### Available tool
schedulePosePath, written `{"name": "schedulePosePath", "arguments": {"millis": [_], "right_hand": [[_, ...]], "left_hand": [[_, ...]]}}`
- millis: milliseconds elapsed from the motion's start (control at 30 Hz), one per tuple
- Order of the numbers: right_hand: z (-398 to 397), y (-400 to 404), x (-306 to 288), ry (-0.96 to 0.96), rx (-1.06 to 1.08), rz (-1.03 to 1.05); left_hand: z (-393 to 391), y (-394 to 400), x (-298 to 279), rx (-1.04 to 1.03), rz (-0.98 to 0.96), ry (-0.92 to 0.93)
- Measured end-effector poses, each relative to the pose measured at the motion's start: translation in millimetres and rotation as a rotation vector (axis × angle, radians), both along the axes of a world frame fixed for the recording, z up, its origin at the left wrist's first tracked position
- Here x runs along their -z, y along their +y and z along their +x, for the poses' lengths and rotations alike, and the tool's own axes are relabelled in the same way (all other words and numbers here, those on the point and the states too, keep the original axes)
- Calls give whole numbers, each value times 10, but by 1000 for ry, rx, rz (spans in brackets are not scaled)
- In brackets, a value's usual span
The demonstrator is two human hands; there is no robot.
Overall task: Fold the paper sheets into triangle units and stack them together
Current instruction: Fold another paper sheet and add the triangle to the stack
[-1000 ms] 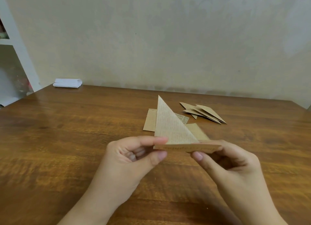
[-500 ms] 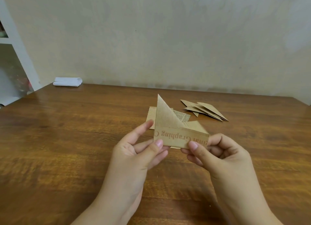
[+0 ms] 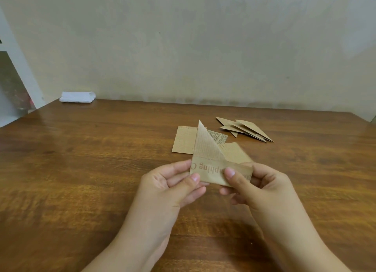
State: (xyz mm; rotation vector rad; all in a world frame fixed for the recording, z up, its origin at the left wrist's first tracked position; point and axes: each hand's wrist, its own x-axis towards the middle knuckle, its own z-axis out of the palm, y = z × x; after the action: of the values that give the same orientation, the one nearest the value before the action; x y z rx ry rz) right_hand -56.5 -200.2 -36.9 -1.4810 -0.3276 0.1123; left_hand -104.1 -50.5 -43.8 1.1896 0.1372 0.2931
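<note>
head view: both hands hold one half-folded paper piece [image 3: 207, 160] up in the air over the wooden table [image 3: 81, 170], near its middle, closer to the person than the other paper.

left hand [image 3: 173, 187]: thumb on the front of the lower left corner of the piece, fingers curled behind it, so it pinches the piece.

right hand [image 3: 258, 186]: thumb pressed on the front of the printed band at the lower right, fingers curled behind, also pinching. the right end of the piece is blurred.

the piece: tan newsprint, a printed strip along the bottom with large letters upside down, one pointed flap standing up on the left side.

behind it, flat on the table: a few unfolded paper sheets [image 3: 183, 141], overlapping, partly hidden by the held piece.

further back and to the right: a pile of folded triangle units [image 3: 246, 128], fanned and overlapping, lying flat, apart from the sheets.

far left back edge by the wall: a folded white cloth [image 3: 78, 97].
</note>
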Motion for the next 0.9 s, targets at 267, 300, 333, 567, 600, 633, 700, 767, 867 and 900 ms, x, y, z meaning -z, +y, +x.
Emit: {"name": "schedulePosePath", "arguments": {"millis": [267,300,333,567,600,633,700,767,867,900], "right_hand": [[4,-42,8,-121,21,-169],[2,-42,5,-127,17,-175],[-1,-41,1,-124,14,-168],[19,-35,14,-46,20,-83],[20,-37,14,-34,20,-74],[22,-36,14,-23,17,-65],[23,-33,12,-14,2,-49],[18,-24,2,-9,-28,-36],[9,-19,-6,3,-66,-36],[8,-21,-4,9,-69,-28]], "left_hand": [[30,-5,-8,67,107,65],[33,-6,-7,57,129,72],[33,-5,-3,51,140,76],[24,-17,18,15,271,36],[24,-18,24,8,286,28],[27,-17,30,6,282,25],[34,-10,43,6,252,31],[34,-5,43,12,224,38],[27,-1,39,27,209,40],[23,-4,34,35,205,40]]}}
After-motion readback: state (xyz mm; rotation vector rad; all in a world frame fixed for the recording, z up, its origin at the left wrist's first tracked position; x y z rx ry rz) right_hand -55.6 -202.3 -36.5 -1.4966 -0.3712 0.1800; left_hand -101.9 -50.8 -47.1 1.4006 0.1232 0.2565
